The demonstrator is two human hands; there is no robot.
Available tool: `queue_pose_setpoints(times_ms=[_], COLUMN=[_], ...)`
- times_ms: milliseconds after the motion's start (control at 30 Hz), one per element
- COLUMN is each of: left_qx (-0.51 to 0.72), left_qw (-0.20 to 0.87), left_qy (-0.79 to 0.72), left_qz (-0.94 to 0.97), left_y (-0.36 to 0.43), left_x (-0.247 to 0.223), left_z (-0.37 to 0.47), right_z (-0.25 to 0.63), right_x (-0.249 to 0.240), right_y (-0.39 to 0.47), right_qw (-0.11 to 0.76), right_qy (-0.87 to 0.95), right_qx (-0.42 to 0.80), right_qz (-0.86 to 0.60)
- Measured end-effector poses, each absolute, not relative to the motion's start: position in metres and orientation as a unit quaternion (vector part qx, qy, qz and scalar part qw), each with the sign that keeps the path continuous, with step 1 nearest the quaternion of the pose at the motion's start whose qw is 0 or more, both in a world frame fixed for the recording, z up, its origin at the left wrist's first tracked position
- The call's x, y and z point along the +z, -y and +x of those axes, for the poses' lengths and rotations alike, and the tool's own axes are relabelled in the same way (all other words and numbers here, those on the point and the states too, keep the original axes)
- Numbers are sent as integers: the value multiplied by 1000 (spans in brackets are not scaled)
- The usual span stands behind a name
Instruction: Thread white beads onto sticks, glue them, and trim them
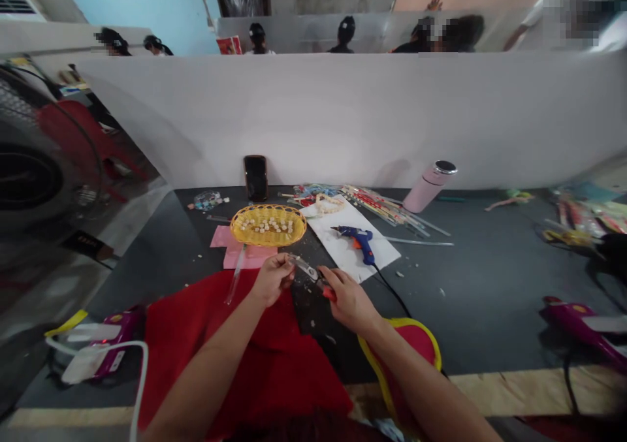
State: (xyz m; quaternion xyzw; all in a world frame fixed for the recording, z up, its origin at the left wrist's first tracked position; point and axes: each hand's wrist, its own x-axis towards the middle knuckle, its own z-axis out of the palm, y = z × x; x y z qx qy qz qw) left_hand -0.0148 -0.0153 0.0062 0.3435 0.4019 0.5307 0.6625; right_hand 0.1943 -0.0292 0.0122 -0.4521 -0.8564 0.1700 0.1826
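Observation:
Above the table's near part, my right hand (347,298) is closed around the red handle of scissors (307,269), whose metal blades point left. Their tips reach the fingers of my left hand (274,277). That left hand is closed in a pinch on something small and pale that I cannot make out. Just beyond it sits a yellow woven basket (267,234) with several small pale pieces inside. A blue glue gun (360,241) lies on white paper (337,252) to the right. Beneath my forearms is a red cloth (206,337).
A phone (255,178) leans on the white partition (313,115). Glue sticks (377,204) and a pink bottle (425,190) are at the back. Purple power strips (115,357) with cables lie near left and right. A fan (29,168) stands left; people sit behind the partition.

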Motion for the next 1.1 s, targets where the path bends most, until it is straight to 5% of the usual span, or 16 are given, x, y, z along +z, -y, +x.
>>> queue_pose_setpoints(times_ms=[333,767,1100], left_qx=[563,511,559], left_qw=[582,669,559], left_qy=[-421,-382,-429], left_qz=[408,382,437], left_y=[16,16,21], left_x=[12,19,23], left_z=[-11,-20,-10], right_z=[195,196,195], right_x=[5,6,12], right_y=[27,23,28], right_qw=[177,172,196], right_qy=[870,890,861], right_qx=[117,112,164], right_qz=[-446,-408,-439])
